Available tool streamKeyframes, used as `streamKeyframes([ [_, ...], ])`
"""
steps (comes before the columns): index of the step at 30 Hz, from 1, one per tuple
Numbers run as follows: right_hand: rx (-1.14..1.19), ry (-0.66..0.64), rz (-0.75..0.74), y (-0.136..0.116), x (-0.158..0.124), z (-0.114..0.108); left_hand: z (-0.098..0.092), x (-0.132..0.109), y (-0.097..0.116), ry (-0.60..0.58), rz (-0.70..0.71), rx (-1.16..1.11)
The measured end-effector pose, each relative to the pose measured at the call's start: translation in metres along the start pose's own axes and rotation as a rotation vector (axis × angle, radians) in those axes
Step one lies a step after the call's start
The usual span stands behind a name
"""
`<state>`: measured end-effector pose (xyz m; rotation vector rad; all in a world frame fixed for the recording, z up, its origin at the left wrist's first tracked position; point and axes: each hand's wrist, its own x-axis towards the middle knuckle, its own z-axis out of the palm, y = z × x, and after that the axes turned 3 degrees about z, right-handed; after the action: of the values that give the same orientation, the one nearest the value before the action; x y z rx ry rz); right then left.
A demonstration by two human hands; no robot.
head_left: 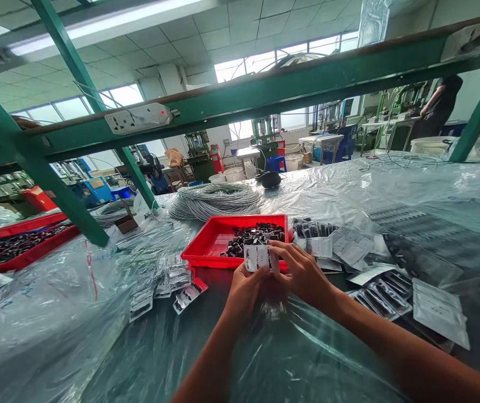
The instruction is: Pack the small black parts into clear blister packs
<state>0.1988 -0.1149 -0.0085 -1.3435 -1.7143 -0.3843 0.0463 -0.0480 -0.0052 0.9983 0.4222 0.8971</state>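
Both of my hands meet in front of a red tray (206, 246) that holds many small black parts (257, 238). Between them is a small flat silvery-white piece with dark slots (257, 257); its exact kind is unclear. My left hand (244, 285) grips it from below and the left, with the thumb across its lower edge. The fingers of my right hand (301, 271) close on its right end. Similar pieces (189, 294) lie to the left of my hands, and more slotted pieces (385, 294) lie to the right.
A coil of grey cable (219, 200) lies behind the tray. Flat white packets (439, 310) are at the right. A green frame beam (265, 95) with a power strip (139, 118) crosses above the plastic-covered table. Another red tray (22, 252) stands left; a person (443, 106) stands far right.
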Motion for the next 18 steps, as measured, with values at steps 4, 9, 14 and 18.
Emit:
streamKeyframes([
  [4,0.030,-0.039,0.056,-0.005,-0.004,0.002,0.002,0.000,0.002,0.055,0.011,-0.001],
  [9,0.245,-0.088,0.214,-0.013,-0.005,0.007,0.000,-0.004,0.008,0.041,-0.009,0.040],
  [14,0.356,-0.115,0.289,-0.014,-0.003,0.001,-0.005,-0.004,0.013,0.000,0.025,0.218],
  [18,0.273,-0.127,0.190,-0.002,0.002,-0.006,-0.006,0.000,0.022,0.038,0.147,0.439],
])
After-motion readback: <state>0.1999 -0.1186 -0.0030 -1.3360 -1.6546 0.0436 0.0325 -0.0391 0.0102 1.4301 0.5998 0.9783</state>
